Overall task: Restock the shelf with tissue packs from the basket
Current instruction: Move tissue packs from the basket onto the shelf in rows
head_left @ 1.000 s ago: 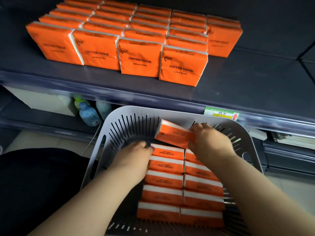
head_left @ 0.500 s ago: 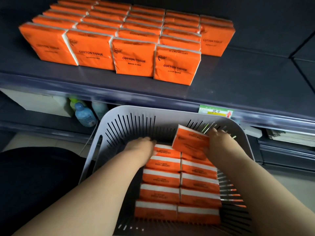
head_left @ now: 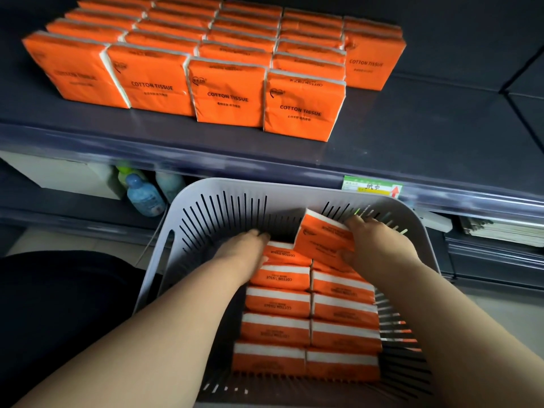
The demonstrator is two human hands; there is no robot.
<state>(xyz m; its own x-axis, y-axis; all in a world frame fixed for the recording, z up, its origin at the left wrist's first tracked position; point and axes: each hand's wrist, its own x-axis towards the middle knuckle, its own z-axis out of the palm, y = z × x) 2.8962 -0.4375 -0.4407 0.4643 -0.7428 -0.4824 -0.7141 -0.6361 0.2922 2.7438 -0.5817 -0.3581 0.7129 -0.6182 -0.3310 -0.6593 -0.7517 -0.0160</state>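
Pack [head_left: 322, 241] perhaps steeper in right hand [head_left: 382, 248]

Dim, soft light is falling from above on the shelf [head_left: 412, 136]; corners are darkening, and wide-angle distortion is bending the blurred edges.

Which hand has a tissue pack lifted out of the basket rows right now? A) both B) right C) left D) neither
B: the right hand grips a tilted tissue pack raised above the rows in the basket, while the left hand lies over the far end of the left row with no pack raised.
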